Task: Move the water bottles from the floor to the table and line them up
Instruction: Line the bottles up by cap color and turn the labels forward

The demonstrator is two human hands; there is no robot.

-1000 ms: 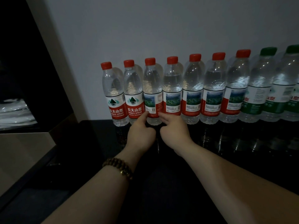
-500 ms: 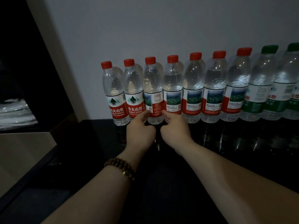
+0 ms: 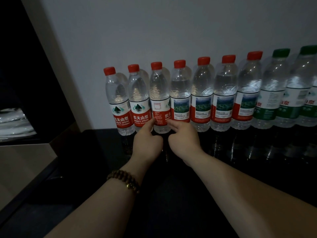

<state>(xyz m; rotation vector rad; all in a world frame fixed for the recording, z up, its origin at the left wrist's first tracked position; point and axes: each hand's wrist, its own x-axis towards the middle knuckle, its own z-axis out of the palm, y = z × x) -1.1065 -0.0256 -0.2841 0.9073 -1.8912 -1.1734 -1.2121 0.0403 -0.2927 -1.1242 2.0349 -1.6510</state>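
**Turning the third bottle in a wall-side row so its label faces front.**

We see both hands pinching the third bottle [image 3: 160, 100] low on its label: the left hand [image 3: 147, 143] touches its left side with thumb and forefinger, the right hand [image 3: 184, 140] its right side, fingers lightly curled, not wrapped around. Compared with a second ago, the label has rotated; the brand characters now show at its right edge. The bottle stands upright on the dark table [image 3: 188, 194], between the second bottle [image 3: 139, 100] and the fourth bottle [image 3: 181, 97], touching both. We judge that the row is placed and only label alignment remains; the green-capped bottles [image 3: 276, 86] sit at the right end.
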